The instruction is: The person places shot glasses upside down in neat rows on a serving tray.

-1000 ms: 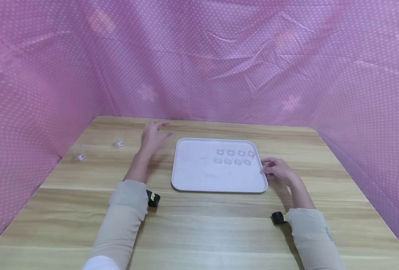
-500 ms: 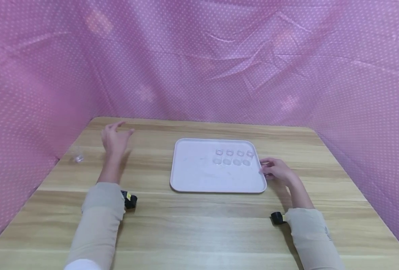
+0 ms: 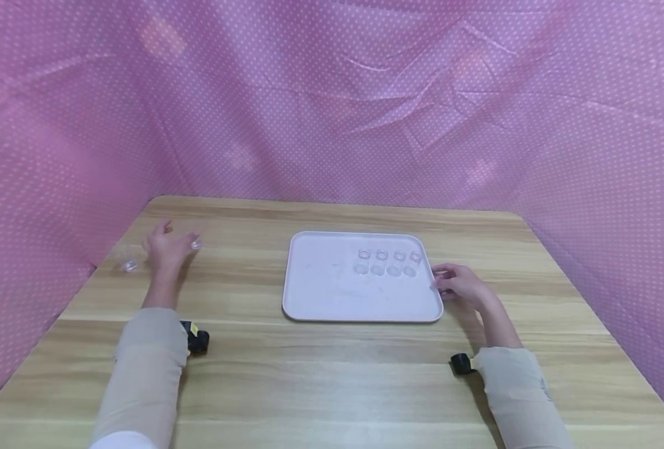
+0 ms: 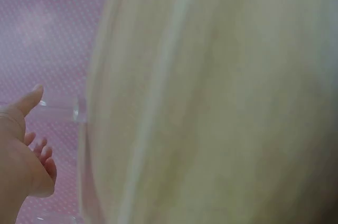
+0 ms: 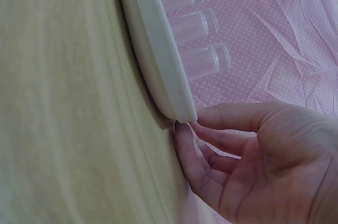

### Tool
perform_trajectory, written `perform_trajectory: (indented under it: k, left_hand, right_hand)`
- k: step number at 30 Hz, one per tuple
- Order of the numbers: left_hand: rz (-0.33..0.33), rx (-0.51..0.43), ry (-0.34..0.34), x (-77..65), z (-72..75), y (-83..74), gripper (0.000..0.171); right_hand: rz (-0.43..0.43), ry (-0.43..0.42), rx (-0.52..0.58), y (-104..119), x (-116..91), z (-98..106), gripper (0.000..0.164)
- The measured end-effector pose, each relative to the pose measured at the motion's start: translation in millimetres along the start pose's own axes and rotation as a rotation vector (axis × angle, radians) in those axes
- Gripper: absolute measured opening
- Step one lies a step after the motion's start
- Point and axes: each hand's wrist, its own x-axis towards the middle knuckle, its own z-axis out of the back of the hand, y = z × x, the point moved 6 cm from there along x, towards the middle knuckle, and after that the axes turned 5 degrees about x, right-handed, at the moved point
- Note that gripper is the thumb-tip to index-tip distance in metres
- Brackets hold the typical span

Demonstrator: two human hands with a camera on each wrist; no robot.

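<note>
The left hand (image 3: 166, 252) was at the table's far left, its grip loose: the thumb stretched out beside a clear cylindrical glass (image 3: 196, 244), with the other fingers softly bent. The left wrist view was hazy, so whether skin met glass could not be told. A second see-through glass (image 3: 128, 266) stood upright nearby, its thick base catching the light.

The right hand (image 3: 461, 284) had the right edge of a pale, smooth tray (image 3: 332, 293) in its grip, with bent fingers at the rim and one fingertip beneath it. The tray was a shallow rectangle with rounded corners and a raised lip, lying flat mid-table. Four straight-sided glasses (image 5: 191, 27) made a row near its right end, their thick, ringed ends uppermost.

The table (image 3: 337, 386) showed streaky blond wood grain. Behind it hung creased pink cloth (image 3: 332, 93) with small pale dots.
</note>
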Motion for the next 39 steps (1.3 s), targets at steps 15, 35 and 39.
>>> perform_trajectory:
  k: [15,35,39]
  left_hand:
    - [-0.019,0.006,0.12,8.8,-19.9,20.8,0.06]
    - [-0.017,0.165,0.029,11.6,-23.4,21.7,0.044]
    - [-0.019,0.175,0.036,12.6,-24.0,21.0,0.043]
  right_hand:
    - [0.008,-0.001,-0.011,2,0,2,0.048]
    - [0.011,-0.012,0.016,0,1,1,0.048]
    - [0.014,-0.009,0.016,-1,1,0,0.047]
